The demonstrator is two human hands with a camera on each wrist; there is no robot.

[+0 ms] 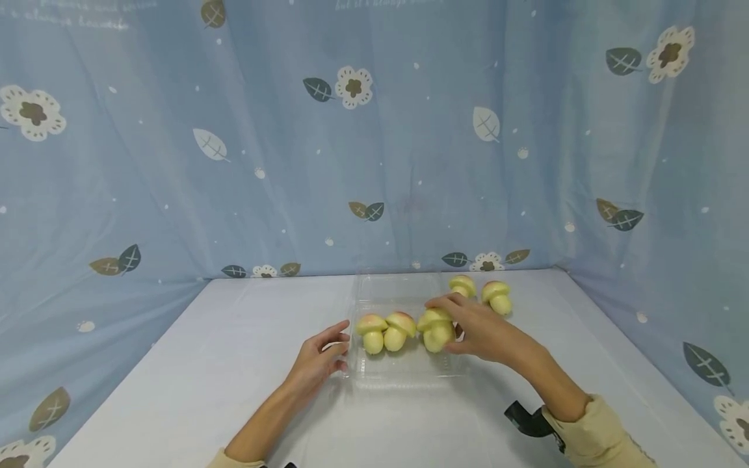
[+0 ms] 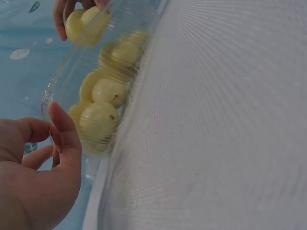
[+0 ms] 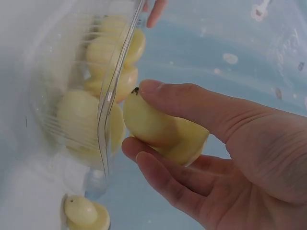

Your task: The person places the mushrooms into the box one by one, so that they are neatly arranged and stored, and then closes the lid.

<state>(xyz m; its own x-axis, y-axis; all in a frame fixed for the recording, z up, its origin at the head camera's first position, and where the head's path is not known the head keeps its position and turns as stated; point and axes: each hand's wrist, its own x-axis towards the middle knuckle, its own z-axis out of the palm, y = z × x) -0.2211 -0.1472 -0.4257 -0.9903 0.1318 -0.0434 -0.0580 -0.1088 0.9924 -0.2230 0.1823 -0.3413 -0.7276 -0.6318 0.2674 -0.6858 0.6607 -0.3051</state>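
Two mushrooms [image 1: 383, 329] lay in our clear tray [image 1: 404, 374]; our right hand [image 1: 482, 331] pinched a third mushroom [image 1: 436, 330] at its right edge, two more [image 1: 481, 292] behind on open table [image 1: 205, 364]. Our left hand [image 2: 36, 177] rested spread against the left rim. Fingers [image 3: 168, 179] curled round that mushroom.

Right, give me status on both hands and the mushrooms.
Right hand grips a toy mushroom over the clear plastic tray. Left hand steadies the tray's left edge. Two mushrooms inside, two outside. Nothing blocking.
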